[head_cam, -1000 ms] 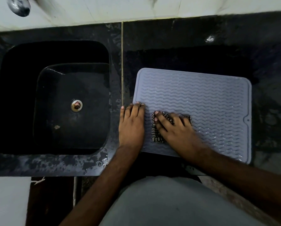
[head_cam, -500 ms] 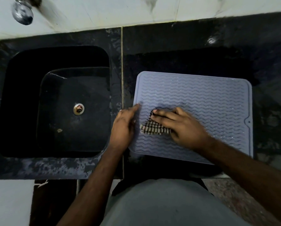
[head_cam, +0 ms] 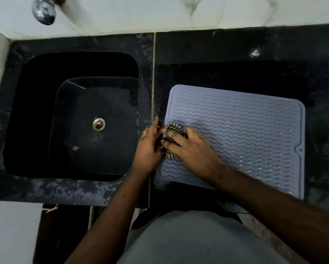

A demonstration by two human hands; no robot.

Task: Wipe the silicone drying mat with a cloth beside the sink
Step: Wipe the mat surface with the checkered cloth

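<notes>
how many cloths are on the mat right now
1. The checked cloth sits bunched at the mat's left edge, under the right hand, with the left hand touching it. No others show; the hands could hide more.

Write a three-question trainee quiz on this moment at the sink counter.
1. True or false: the cloth lies in the sink.
2. Which of the hands presses on the cloth? A) left hand B) right hand
3. Fill in: the drying mat lies to the ____ of the sink.

Key: 1 false, it is on the mat's left edge. 2 B. 3 right.
</notes>
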